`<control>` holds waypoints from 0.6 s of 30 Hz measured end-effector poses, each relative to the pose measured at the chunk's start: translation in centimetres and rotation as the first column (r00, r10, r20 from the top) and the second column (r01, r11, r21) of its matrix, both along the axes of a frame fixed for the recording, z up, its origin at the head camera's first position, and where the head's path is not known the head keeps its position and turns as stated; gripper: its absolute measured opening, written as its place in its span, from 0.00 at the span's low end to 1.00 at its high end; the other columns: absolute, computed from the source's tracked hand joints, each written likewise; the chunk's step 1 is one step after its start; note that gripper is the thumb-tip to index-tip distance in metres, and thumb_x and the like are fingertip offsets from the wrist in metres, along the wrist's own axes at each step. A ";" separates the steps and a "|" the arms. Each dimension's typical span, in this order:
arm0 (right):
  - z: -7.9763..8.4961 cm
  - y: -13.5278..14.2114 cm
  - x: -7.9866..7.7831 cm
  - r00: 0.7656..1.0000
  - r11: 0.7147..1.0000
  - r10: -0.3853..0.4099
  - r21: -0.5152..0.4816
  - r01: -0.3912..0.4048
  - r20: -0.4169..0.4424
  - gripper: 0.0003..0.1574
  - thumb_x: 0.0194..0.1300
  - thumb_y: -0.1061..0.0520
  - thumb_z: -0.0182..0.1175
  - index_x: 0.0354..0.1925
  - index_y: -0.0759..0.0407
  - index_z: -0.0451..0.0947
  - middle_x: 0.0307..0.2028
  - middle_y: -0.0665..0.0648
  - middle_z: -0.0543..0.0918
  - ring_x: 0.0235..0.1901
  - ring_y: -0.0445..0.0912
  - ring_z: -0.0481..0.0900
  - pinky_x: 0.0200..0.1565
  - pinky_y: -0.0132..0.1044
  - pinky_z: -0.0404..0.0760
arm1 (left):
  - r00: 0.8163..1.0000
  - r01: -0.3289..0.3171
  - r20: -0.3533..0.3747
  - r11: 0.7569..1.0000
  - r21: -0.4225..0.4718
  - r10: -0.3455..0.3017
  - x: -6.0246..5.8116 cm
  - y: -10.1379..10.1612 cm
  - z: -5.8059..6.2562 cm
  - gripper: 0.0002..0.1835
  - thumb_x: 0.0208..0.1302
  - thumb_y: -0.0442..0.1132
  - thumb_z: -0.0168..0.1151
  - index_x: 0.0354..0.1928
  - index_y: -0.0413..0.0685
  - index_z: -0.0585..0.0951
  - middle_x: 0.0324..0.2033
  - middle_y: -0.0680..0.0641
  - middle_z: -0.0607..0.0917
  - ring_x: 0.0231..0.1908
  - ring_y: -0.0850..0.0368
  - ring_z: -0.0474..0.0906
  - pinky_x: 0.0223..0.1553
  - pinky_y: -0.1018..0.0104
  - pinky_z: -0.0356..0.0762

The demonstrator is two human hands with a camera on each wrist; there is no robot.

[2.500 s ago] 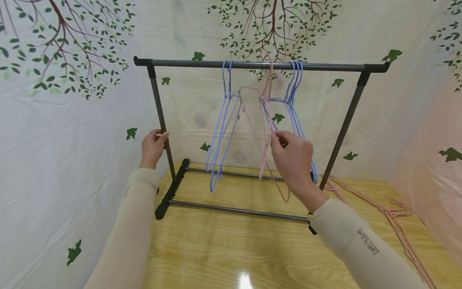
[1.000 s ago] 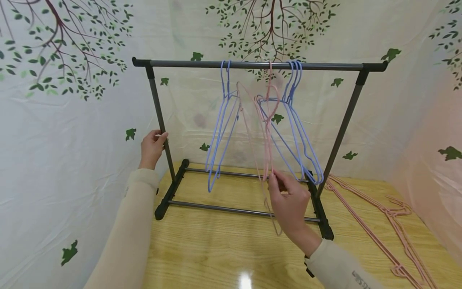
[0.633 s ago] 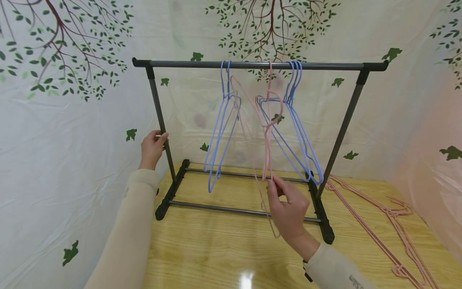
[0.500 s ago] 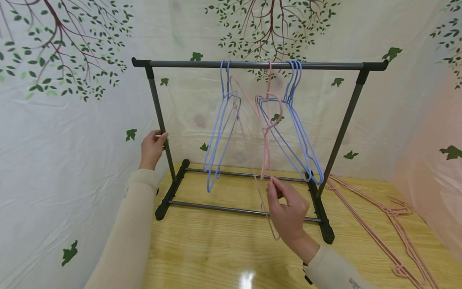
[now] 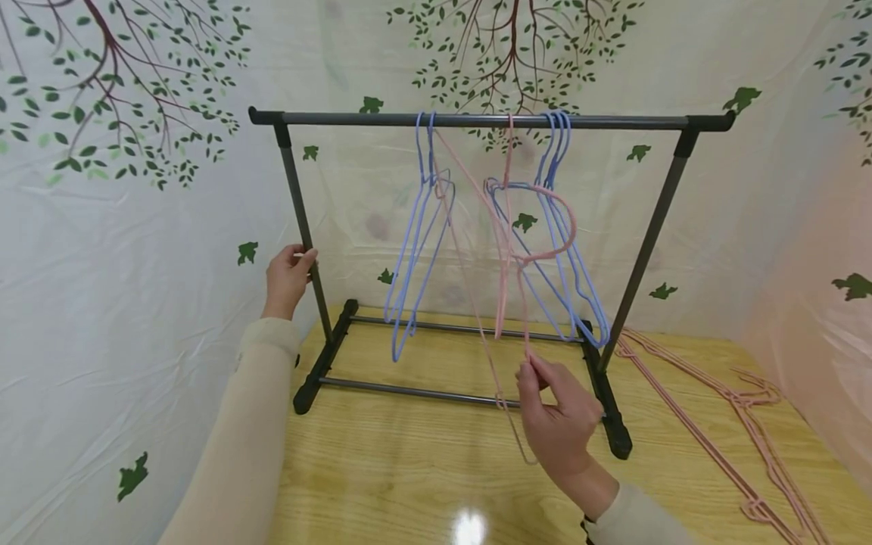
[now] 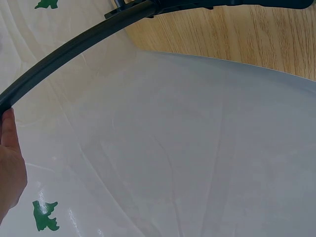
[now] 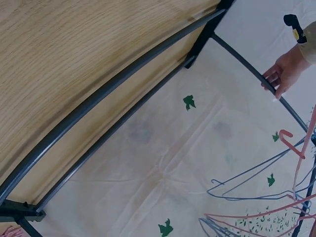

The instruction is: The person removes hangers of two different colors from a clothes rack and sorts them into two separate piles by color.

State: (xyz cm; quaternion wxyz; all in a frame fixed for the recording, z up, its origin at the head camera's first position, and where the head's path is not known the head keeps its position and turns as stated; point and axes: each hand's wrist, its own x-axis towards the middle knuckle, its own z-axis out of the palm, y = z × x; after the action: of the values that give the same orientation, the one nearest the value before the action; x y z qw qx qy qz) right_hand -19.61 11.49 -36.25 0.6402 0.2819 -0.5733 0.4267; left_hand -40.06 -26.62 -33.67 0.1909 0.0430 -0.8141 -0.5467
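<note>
No lettering, label or number is readable.

The dark-grey tubular rack (image 5: 296, 193) has smooth, metal-looking bars (image 5: 361, 119) and matt, plastic-looking black feet (image 5: 619, 440); the thin pink hanger (image 5: 574, 223) looks smooth. The yellow wood-grain tabletop (image 5: 381, 484) shines near; the far white sheet (image 5: 368, 189) looks like creased plastic.

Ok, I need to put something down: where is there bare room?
Bare tabletop lies before the lower front bar of the rack, between the left sleeve and the right hand. It's crowded at far right under loose pink hangers, and mid-rack, where hanging pink hangers and blue hangers overlap in the head view.
</note>
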 end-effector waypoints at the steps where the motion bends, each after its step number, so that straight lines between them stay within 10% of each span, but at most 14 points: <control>1: 0.0 0.1 0.1 1.000 1.000 0.005 -0.010 -0.005 0.003 0.20 0.70 0.58 0.62 0.31 0.77 0.84 0.18 0.64 0.81 0.16 0.44 0.77 0.29 0.22 0.77 | 1.000 0.001 0.002 1.000 0.000 -0.001 0.0 0.0 0.0 0.26 0.75 0.54 0.52 0.62 0.41 0.73 0.52 0.38 0.80 0.51 0.46 0.77 0.56 0.52 0.76; 18: 0.9 1.8 1.3 0.999 0.988 0.033 -0.150 -0.039 -0.043 0.17 0.66 0.63 0.65 0.29 0.80 0.82 0.17 0.67 0.79 0.23 0.37 0.81 0.34 0.21 0.78 | 1.000 0.010 0.018 1.000 0.011 -0.010 -0.3 -0.1 0.0 0.27 0.74 0.55 0.53 0.62 0.41 0.73 0.52 0.37 0.80 0.51 0.47 0.77 0.57 0.52 0.76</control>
State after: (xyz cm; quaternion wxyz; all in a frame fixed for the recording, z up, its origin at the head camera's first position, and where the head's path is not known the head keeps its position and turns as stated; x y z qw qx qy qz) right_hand -18.30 13.24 -35.33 0.6633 0.2514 -0.5213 0.4744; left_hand -40.38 -26.75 -33.69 0.1807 0.0448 -0.8130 -0.5517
